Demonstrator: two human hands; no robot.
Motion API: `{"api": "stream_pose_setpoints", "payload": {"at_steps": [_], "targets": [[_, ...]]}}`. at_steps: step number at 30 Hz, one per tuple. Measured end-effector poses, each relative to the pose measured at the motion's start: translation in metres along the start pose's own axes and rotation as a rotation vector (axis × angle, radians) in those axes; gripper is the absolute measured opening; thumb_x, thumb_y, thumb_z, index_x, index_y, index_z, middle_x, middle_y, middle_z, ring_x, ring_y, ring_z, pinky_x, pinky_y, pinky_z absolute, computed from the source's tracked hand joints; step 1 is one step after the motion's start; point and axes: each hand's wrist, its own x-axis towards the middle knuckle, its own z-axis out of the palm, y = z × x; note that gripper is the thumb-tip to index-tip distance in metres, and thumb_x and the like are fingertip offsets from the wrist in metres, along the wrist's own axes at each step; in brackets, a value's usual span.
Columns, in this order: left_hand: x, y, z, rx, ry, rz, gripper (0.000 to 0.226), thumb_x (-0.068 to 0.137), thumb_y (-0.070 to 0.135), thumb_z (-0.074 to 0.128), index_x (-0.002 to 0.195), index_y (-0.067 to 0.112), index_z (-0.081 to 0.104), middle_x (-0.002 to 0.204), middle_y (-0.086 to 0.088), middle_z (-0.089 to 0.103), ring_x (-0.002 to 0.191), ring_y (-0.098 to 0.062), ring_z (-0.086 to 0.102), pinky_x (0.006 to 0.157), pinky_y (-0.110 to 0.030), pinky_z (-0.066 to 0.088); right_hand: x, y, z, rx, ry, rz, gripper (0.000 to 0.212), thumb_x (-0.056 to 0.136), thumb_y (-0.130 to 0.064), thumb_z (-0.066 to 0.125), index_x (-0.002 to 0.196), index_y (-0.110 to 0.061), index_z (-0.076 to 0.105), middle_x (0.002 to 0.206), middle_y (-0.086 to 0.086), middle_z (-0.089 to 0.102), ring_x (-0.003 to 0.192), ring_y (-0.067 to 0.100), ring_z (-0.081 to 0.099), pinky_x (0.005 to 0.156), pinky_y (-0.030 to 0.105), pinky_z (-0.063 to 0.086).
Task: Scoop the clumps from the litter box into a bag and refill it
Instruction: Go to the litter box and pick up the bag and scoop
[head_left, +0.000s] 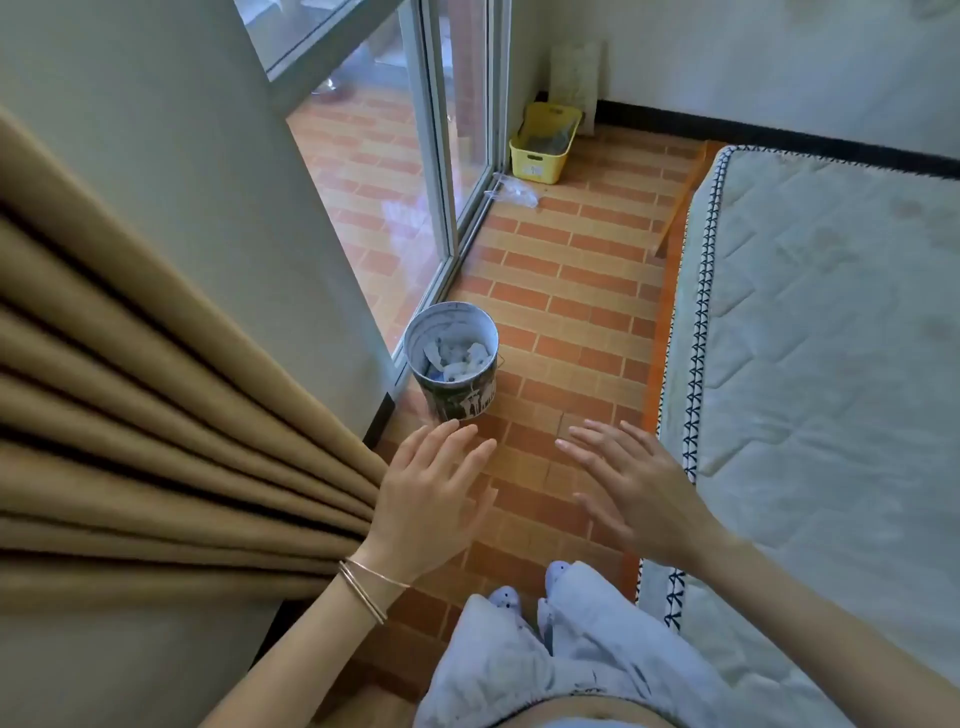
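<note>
Holding my left hand (436, 483) and right hand (631, 483) spread and empty, I'm seeing the yellow litter box (543, 145) lying well ahead.

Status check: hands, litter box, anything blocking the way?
Left hand and right hand open, empty. Yellow litter box far corner, untouched. Waste bin and clear bag on floor along the path.
</note>
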Motion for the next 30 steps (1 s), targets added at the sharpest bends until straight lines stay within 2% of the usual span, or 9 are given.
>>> {"api": "stream_pose_setpoints", "payload": {"at_steps": [5, 12, 19, 24, 30], "targets": [[0.022, 0.000, 0.009, -0.031, -0.001, 0.041, 0.043, 0.090, 0.045, 0.049, 0.123, 0.021, 0.060, 0.127, -0.003, 0.059, 0.123, -0.023, 0.050, 0.103, -0.044, 0.038, 0.003, 0.019, 0.002, 0.000, 0.060, 0.022, 0.050, 0.093, -0.048, 0.030, 0.135, -0.024, 0.043, 0.135, 0.000, 0.051, 0.130, 0.018, 0.041, 0.104, 0.044, 0.032], [0.068, 0.008, 0.030, -0.063, -0.036, 0.060, 0.043, 0.089, 0.045, 0.051, 0.124, 0.021, 0.059, 0.127, -0.002, 0.060, 0.121, -0.022, 0.052, 0.103, -0.043, 0.040, 0.017, 0.063, 0.006, 0.052, 0.038, 0.050, 0.050, 0.091, -0.046, 0.038, 0.137, -0.027, 0.038, 0.136, -0.002, 0.050, 0.131, 0.017, 0.040, 0.104, 0.044, 0.031], [0.157, 0.019, 0.053, -0.062, -0.049, 0.034, 0.043, 0.087, 0.045, 0.053, 0.123, 0.022, 0.060, 0.123, 0.000, 0.061, 0.118, -0.022, 0.054, 0.101, -0.042, 0.042, 0.052, 0.148, -0.011, 0.054, 0.017, 0.032, 0.050, 0.089, -0.046, 0.040, 0.135, -0.026, 0.040, 0.135, -0.001, 0.051, 0.128, 0.017, 0.044, 0.103, 0.042, 0.029], [0.242, 0.043, 0.061, -0.045, -0.027, 0.052, 0.043, 0.086, 0.044, 0.056, 0.123, 0.022, 0.060, 0.122, 0.000, 0.061, 0.117, -0.022, 0.053, 0.100, -0.040, 0.041, 0.088, 0.222, -0.045, 0.048, 0.066, 0.010, 0.051, 0.088, -0.045, 0.040, 0.135, -0.024, 0.042, 0.134, -0.001, 0.052, 0.127, 0.018, 0.046, 0.103, 0.045, 0.038], [0.318, 0.062, 0.067, -0.048, -0.003, 0.079, 0.041, 0.088, 0.041, 0.052, 0.121, 0.019, 0.061, 0.123, -0.003, 0.061, 0.118, -0.024, 0.053, 0.100, -0.043, 0.040, 0.118, 0.290, -0.072, 0.025, 0.070, -0.014, 0.052, 0.088, -0.045, 0.040, 0.134, -0.022, 0.044, 0.133, 0.002, 0.053, 0.126, 0.020, 0.047, 0.104, 0.045, 0.037]]}}
